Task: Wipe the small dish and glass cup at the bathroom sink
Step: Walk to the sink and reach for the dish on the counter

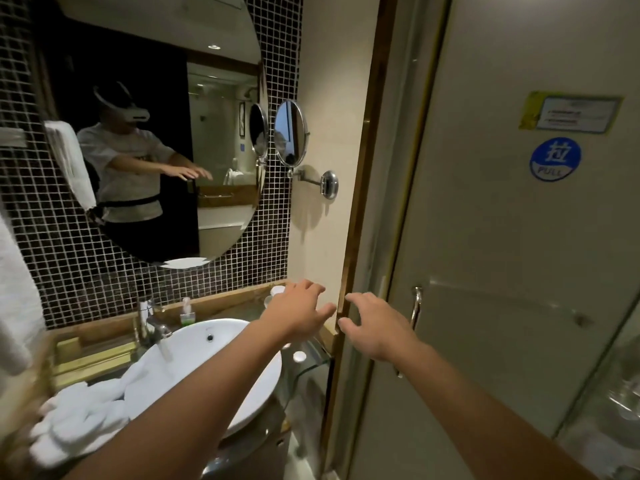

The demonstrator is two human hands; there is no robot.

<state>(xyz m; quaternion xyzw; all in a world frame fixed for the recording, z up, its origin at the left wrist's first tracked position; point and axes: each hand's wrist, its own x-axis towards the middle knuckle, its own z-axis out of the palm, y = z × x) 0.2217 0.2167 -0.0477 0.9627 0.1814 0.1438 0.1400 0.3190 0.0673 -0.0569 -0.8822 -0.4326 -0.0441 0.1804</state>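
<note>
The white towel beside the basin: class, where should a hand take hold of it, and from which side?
Grip the bunched folds of the white towel on the counter left of the basin, coming from above with the left hand. One end drapes into the bowl, so lifting the heaped part should draw it clear.

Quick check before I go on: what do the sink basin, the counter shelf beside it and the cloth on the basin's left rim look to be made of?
Sink basin: looks like glazed white ceramic, smooth and glossy.
Counter shelf: clear glass, since its edge is see-through with a greenish tint and bends downward.
Cloth: white terry towel, soft, thick and bunched.
Both hands, left and right, hover open, holding nothing.
</note>
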